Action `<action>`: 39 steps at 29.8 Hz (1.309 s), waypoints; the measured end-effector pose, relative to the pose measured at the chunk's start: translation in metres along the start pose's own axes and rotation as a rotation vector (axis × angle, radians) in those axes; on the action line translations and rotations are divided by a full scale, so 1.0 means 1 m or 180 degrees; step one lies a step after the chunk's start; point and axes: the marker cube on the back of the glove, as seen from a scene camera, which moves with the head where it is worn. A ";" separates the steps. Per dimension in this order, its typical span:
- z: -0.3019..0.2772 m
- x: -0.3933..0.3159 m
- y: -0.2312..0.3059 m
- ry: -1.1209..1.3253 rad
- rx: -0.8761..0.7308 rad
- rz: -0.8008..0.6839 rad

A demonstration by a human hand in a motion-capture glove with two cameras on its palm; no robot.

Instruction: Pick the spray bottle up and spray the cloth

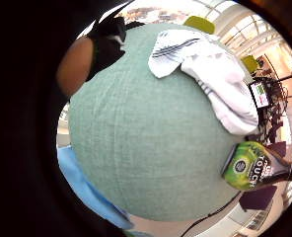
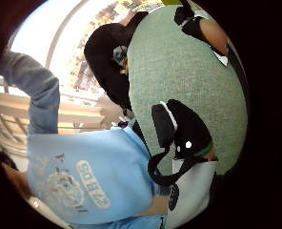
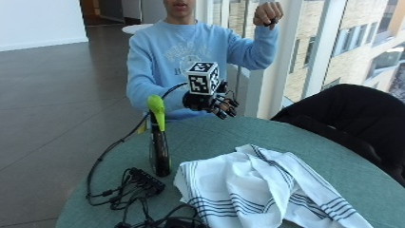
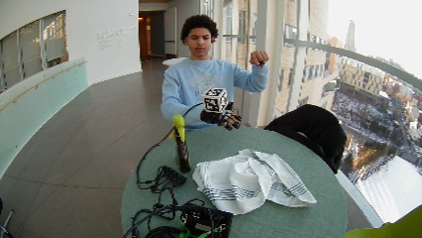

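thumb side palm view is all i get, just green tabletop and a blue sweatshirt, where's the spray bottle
Observer: The dark spray bottle with the yellow-green trigger head stands upright on the round green table, near the black cables.
Operator: is the hand on it
Observer: No. The black-gloved right hand hovers above the table's far edge, holding nothing.
Operator: and the cloth
Observer: The white cloth with dark stripes lies crumpled beside the bottle, apart from it.
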 end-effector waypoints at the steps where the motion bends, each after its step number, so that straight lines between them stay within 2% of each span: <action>1: 0.000 0.000 0.000 0.0004 0.0000 0.0002; 23: -0.001 0.012 0.005 0.0079 -0.0012 0.0157; 29: -0.007 0.029 0.034 0.0162 -0.0003 0.0350; 39: -0.039 0.053 0.108 0.0101 0.0293 0.0745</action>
